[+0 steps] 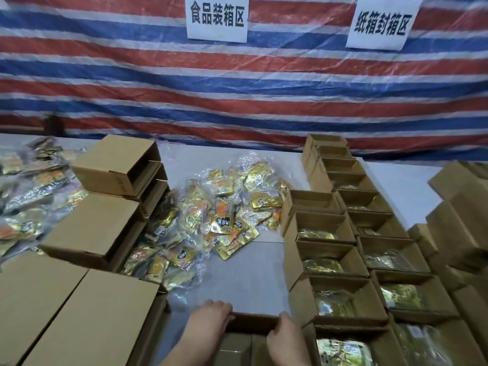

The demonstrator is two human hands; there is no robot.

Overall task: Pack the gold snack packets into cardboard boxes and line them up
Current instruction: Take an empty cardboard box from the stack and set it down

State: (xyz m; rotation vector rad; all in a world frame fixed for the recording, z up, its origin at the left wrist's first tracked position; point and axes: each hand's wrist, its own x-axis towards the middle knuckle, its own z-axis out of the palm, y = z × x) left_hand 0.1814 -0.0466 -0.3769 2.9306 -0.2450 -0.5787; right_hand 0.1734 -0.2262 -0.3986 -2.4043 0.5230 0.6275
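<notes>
**A:** Start nearest you. Your left hand [211, 319] and right hand [284, 336] both curl over the far edge of the open box [253, 322] at the bottom of the view. Each hand grips that cardboard wall; neither holds a packet.

**B:** How will that box behave?

**A:** Probably light and fairly stiff, but a thin wall may buckle if you squeeze its middle. I'd hold near the corners, or under the base once it is loaded. Its inside is cut off by the frame edge, so you cannot tell whether it is empty.

**B:** And the packets?

**A:** The loose gold packets [224, 215] lie in a heap mid-table, beyond your hands, mixed with clear wrapping [184, 289]. They look light, soft and slick, so they will likely slide. Pinch one by a sealed edge, or scoop several flat.

**B:** The packed ones?

**A:** To your right, two rows of filled boxes [327, 228] run away from you, gold showing inside. Counts per box are unreadable. Closed cartons [89, 225] stack on your left; the pile behind them [29, 188] is blurred.
</notes>
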